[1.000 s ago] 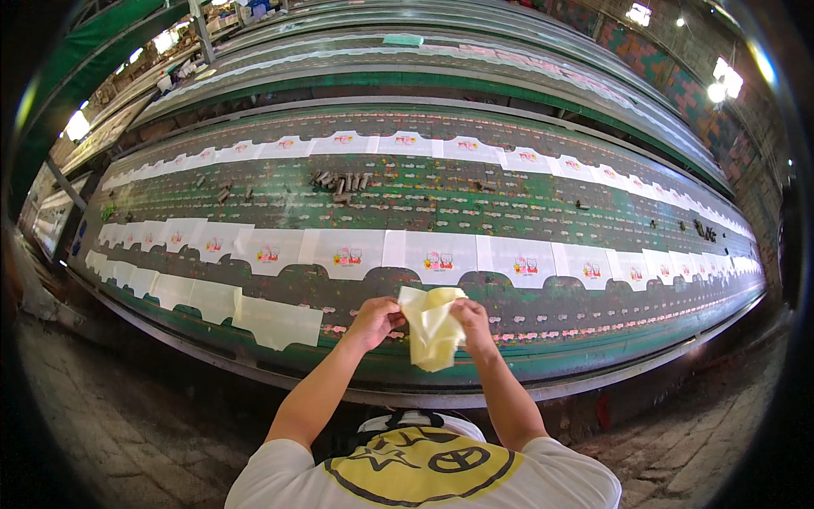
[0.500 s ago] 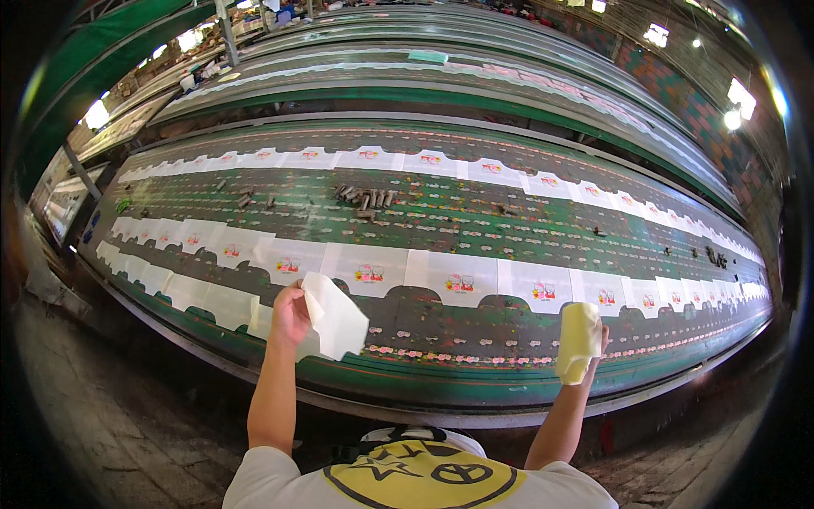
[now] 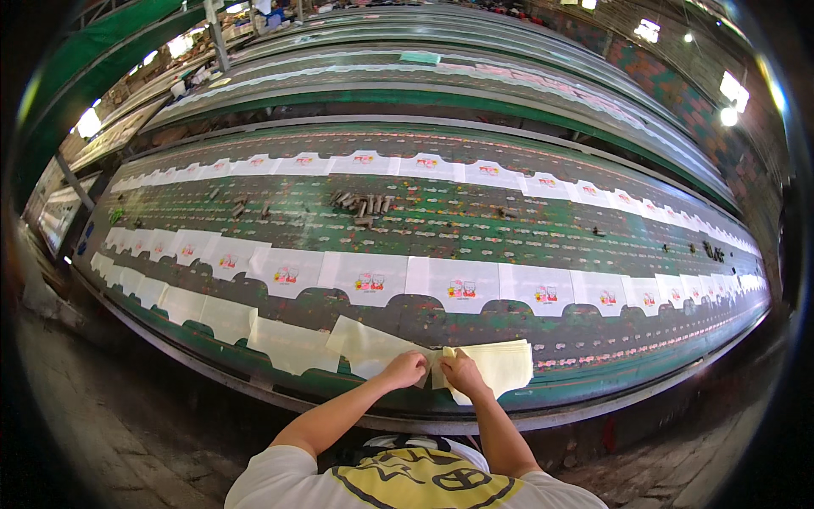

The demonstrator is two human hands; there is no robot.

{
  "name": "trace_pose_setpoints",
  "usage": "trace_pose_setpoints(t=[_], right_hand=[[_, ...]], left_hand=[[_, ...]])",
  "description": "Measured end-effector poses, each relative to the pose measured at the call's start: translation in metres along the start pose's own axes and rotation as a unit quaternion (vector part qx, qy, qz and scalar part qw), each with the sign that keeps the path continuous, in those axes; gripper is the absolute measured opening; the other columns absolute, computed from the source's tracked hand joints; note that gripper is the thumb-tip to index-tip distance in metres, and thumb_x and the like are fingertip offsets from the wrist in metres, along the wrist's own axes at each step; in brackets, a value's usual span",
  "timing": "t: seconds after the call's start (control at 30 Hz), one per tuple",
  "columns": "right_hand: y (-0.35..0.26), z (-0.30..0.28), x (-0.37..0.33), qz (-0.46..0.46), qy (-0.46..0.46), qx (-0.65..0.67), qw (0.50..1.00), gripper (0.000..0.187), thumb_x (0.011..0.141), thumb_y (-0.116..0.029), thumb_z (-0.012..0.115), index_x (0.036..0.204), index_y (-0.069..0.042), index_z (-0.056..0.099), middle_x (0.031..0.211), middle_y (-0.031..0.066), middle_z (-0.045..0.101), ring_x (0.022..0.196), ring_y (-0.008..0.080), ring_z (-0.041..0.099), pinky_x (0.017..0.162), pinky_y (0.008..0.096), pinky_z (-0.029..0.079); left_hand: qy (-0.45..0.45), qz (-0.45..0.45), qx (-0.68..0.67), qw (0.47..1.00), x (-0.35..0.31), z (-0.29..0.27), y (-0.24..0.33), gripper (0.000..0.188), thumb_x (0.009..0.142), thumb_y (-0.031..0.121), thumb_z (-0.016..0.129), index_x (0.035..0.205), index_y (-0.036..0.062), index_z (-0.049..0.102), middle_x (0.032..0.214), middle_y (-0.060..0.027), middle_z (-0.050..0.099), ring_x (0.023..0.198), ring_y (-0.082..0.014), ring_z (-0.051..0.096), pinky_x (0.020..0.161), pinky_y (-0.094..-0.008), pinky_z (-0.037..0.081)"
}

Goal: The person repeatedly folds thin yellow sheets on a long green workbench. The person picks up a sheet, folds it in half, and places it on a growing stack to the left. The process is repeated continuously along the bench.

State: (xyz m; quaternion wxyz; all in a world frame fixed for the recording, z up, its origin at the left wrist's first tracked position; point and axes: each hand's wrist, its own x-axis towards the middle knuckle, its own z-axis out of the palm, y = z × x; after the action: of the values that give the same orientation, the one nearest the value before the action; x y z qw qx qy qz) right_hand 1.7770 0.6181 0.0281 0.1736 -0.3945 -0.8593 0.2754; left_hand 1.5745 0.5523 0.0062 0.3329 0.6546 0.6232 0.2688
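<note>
My left hand [image 3: 406,370] is closed on the right end of a cream fabric panel [image 3: 369,346], which lies slightly askew at the table's near edge. Close beside it, my right hand [image 3: 460,375] grips the left end of a stack of pale yellow fabric panels [image 3: 502,366]. The stack fans out to the right, its layered edges showing. Left of the panel, another plain fabric panel [image 3: 292,345] lies flat in the near row.
The long green printing table [image 3: 305,216] carries rows of white panels with a printed cartoon motif [image 3: 454,284]. Dark short cylinders [image 3: 360,206] lie in a heap mid-table, with more at the right [image 3: 715,252]. Further long tables [image 3: 509,93] stand behind.
Both hands have come together at the near middle, the left moving right and the right moving left. The raised panel now lies on the table, and the folded stack is spread out.
</note>
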Motion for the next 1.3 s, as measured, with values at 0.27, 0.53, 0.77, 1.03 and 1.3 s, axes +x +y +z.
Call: trace_pose_setpoints(t=[0.27,0.53,0.77,1.03,1.3], right_hand=[[0.058,-0.064,-0.040,0.183,0.042,0.324,0.927,0.025,0.091,-0.012,0.061,0.113,-0.004,0.070,0.093,0.0124,0.068,0.078,0.0201,0.062,0.071,0.0306,0.049],[0.178,-0.196,-0.103,0.191,0.252,0.661,0.680,0.018,0.088,-0.015,0.062,0.096,0.001,0.066,0.090,0.0109,0.067,0.079,0.0200,0.067,0.072,0.0333,0.055],[0.225,-0.347,-0.141,0.097,0.291,0.766,0.564,0.014,0.087,-0.020,0.062,0.093,-0.007,0.064,0.091,0.0121,0.067,0.082,0.0257,0.067,0.074,0.0387,0.057],[0.272,-0.294,-0.141,0.202,0.062,0.525,0.824,0.011,0.091,-0.009,0.064,0.096,-0.001,0.069,0.093,0.0051,0.069,0.087,0.0126,0.063,0.082,0.0263,0.050],[0.260,-0.259,-0.146,0.128,-0.057,0.511,0.848,0.036,0.095,0.004,0.049,0.130,0.000,0.052,0.119,0.0097,0.063,0.111,0.0168,0.059,0.093,0.0265,0.046]], left_hand=[[0.022,-0.059,-0.040,0.997,0.025,-0.011,0.046,0.018,0.082,0.009,0.062,0.098,0.0000,0.066,0.099,-0.0151,0.066,0.086,-0.0244,0.068,0.076,-0.0349,0.053],[0.070,-0.045,-0.117,0.990,0.090,0.059,0.113,0.013,0.088,0.007,0.060,0.098,-0.0003,0.065,0.090,-0.0085,0.070,0.075,-0.0152,0.068,0.070,-0.0301,0.053],[0.053,-0.060,-0.200,0.977,0.135,0.148,0.225,0.010,0.089,0.004,0.061,0.098,-0.0010,0.064,0.087,-0.0065,0.069,0.075,-0.0124,0.066,0.068,-0.0272,0.053],[0.037,0.001,-0.174,0.984,0.155,0.230,0.325,0.015,0.091,0.015,0.064,0.095,0.0001,0.065,0.083,-0.0090,0.068,0.075,-0.0160,0.066,0.066,-0.0307,0.052],[0.121,0.001,0.069,0.990,0.153,0.268,0.331,0.020,0.083,0.019,0.067,0.090,0.0023,0.059,0.090,-0.0170,0.061,0.078,-0.0371,0.064,0.067,-0.0453,0.052]])
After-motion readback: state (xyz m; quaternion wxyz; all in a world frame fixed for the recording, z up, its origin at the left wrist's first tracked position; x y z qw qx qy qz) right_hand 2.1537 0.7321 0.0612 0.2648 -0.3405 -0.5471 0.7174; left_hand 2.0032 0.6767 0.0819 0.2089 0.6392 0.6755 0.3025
